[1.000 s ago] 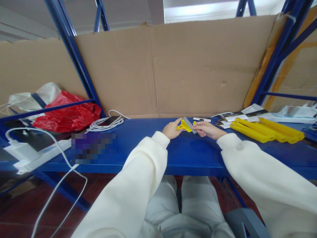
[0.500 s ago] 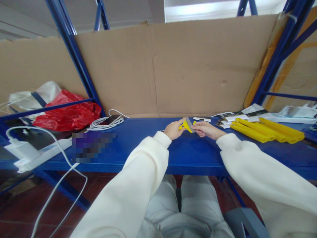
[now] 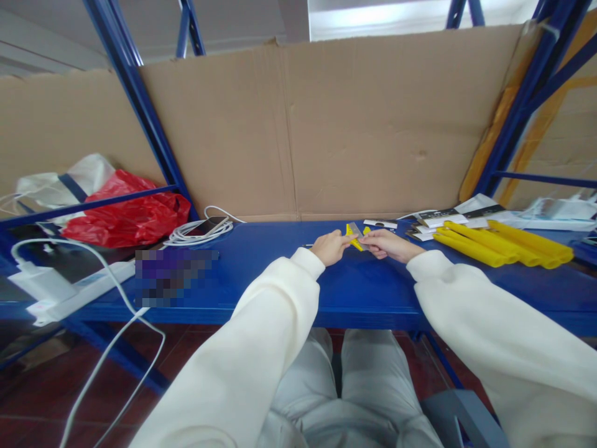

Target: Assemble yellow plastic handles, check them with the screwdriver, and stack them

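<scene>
A small yellow scraper head (image 3: 351,237) with a flat grey metal blade is held up between my two hands, over the blue tabletop (image 3: 275,283). My left hand (image 3: 329,247) pinches its yellow part from the left, with the fingertips closed. From the right, my right hand (image 3: 386,243) grips the blade end between thumb and fingers, and a bit of yellow shows at those fingertips. The exact grip points are partly hidden by the fingers. Just behind my right hand lies a small black-and-white packet (image 3: 380,224).
On the right lie several yellow tubes (image 3: 494,246) and black-and-white packets (image 3: 441,219). A coiled white cable (image 3: 200,233) and a red plastic bag (image 3: 133,208) are on the left, near a power strip (image 3: 88,289). Cardboard (image 3: 349,130) walls off the back.
My left fingers have shifted on the scraper head, with a finger now across its yellow part. The head has turned, showing less yellow. My right hand has stayed nearly still.
</scene>
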The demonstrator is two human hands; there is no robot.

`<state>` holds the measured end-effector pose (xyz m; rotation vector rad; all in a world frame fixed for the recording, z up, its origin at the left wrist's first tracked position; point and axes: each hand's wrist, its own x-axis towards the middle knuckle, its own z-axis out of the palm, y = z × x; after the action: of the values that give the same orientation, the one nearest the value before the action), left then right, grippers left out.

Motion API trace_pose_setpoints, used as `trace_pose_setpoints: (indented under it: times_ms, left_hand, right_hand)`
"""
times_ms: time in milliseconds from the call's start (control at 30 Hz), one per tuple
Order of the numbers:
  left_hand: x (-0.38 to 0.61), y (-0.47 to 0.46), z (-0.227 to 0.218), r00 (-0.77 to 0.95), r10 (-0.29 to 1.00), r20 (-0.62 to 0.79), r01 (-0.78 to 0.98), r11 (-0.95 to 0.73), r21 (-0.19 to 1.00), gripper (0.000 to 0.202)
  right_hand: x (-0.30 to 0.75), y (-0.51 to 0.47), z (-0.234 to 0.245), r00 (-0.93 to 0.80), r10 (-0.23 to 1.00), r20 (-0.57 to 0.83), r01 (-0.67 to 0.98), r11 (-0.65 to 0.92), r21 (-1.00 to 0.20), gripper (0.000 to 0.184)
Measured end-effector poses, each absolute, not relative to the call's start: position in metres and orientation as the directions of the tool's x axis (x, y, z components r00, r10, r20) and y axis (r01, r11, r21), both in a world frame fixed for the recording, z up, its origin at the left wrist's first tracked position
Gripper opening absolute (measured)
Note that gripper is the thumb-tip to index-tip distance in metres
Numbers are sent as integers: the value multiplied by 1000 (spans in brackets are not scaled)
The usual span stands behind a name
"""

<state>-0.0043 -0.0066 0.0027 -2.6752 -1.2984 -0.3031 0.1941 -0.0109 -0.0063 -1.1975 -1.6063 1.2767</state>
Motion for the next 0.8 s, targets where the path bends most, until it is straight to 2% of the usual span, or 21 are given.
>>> trace_pose_setpoints:
  times_ms: [300,567,800]
  left_hand:
    - [-4,-4,-1,602,750,275,787,-615,-46,49]
    - [-1,-10,0,627,744,230,773,-630,-74,51]
    - [-1,-9,-1,634,729,256,766,-637,-83,54]
  right_hand:
    - [196,-9,-8,-342,940,-2,176,62,-982,38]
    - [194,-9,-6,-289,955,-71,184,-17,-983,27]
    - [199,-10,-3,-387,918,-88,133,-38,-990,33]
